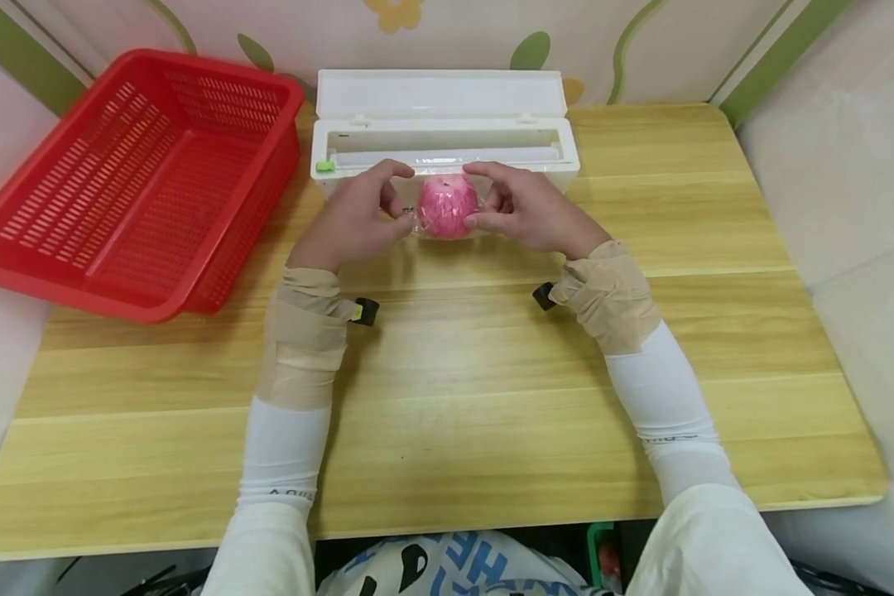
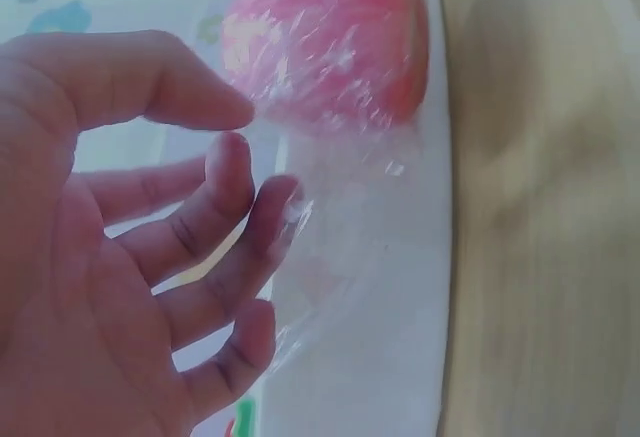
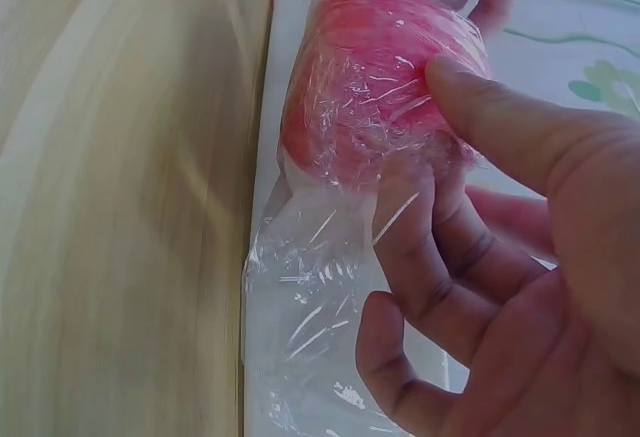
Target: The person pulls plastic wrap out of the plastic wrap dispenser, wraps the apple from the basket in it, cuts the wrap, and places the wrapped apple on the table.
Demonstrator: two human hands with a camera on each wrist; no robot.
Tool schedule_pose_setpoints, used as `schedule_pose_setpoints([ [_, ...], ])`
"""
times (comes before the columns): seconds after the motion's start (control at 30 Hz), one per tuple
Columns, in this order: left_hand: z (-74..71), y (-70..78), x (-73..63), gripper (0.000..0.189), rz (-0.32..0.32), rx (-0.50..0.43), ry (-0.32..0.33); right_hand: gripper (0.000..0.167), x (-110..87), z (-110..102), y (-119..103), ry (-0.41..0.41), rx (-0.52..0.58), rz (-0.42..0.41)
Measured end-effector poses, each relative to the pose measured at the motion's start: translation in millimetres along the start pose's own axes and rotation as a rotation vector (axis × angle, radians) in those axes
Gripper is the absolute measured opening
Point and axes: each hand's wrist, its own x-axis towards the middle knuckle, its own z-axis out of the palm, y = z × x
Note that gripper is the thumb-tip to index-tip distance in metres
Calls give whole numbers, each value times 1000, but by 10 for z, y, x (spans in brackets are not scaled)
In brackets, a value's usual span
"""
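Note:
A pink-red apple (image 1: 447, 207), wrapped in clear plastic wrap (image 3: 320, 297), is held up in front of the wrap dispenser (image 1: 447, 136). My right hand (image 1: 532, 207) grips the apple, its thumb lying on the wrapped side and its other fingers curled beneath. At the apple's other side, my left hand (image 1: 361, 211) pinches the film's loose edge between thumb and fingers. Creased film (image 2: 330, 247) clings to those fingertips in the left wrist view. A loose length of film also trails from the apple on the right hand's side.
The white dispenser stands at the table's back edge with its lid (image 1: 441, 93) raised and a roll inside. A green slider (image 1: 324, 166) sits at its left end. A red basket (image 1: 216, 273) stands at the left of the wooden table (image 1: 447, 430).

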Motion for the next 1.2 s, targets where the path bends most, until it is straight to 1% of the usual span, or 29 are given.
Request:
schedule_pose_setpoints([
  [0.07, -26, -21, -16, 52, 20, -2, 2, 72, 0, -10, 4, 7, 13, 9],
  [0.17, -50, -48, -26, 56, 49, -26, 3, 71, -1, -17, 8, 21, 29, 16],
  [0.23, -56, -46, -32, 64, 61, -32, -2, 70, -4, -20, 6, 30, 39, 15],
  [0.3, -48, -38, -37, 76, 76, -14, -1, 68, -4, -22, 1, 38, 46, 11],
  [0.37, -21, -28, -39, 87, 103, 42, 5, 67, -3, -23, -9, 46, 50, 5],
  [0.47, 57, -12, -27, 94, 159, 169, 36, 65, 3, -19, -15, 56, 48, 1],
  [0.53, 117, -4, -16, 92, 188, 251, 68, 64, 5, -11, -19, 60, 51, -4],
  [0.63, 193, 0, -2, 84, 202, 342, 120, 62, 5, -2, -31, 69, 62, -18],
  [0.73, 235, -10, 7, 76, 207, 384, 176, 62, -7, -20, -46, 74, 67, -25],
  [0.83, 242, -22, 1, 72, 195, 376, 208, 67, -34, -66, -54, 80, 58, -19],
  [0.9, 232, -27, -6, 72, 177, 361, 204, 72, -64, -104, -53, 84, 44, -9],
  [1.0, 212, -30, -15, 72, 151, 349, 180, 75, -124, -156, -58, 86, 21, -2],
  [1.1, 189, -33, -21, 72, 135, 352, 157, 74, -174, -179, -60, 84, 7, -14],
  [1.2, 164, -31, -28, 72, 119, 359, 141, 71, -198, -180, -68, 88, 16, -38],
])
